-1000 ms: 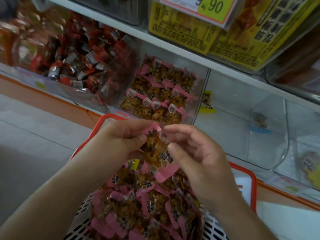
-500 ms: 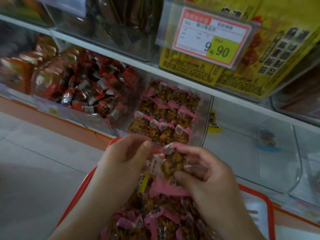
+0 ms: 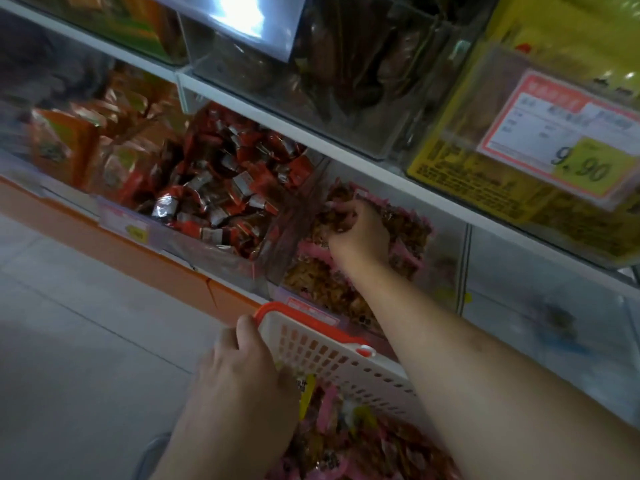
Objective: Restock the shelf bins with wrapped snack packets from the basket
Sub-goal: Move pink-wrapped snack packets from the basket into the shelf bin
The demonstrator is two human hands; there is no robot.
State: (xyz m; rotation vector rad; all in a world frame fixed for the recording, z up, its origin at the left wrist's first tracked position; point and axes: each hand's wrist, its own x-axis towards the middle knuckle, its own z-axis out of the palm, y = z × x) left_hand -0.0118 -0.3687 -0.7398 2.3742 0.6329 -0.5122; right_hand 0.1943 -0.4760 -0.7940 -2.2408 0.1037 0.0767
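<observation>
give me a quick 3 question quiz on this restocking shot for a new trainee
1. True or false: the right hand is inside the bin of pink-wrapped packets.
2. What does the left hand have its grip on?
A. the price tag
B. the basket
C. a red packet
3. Fill in: the bin just left of the pink one holds ____-wrapped packets.

Key: 1 true. 2 B, at the rim by its orange corner. 3 red.
</observation>
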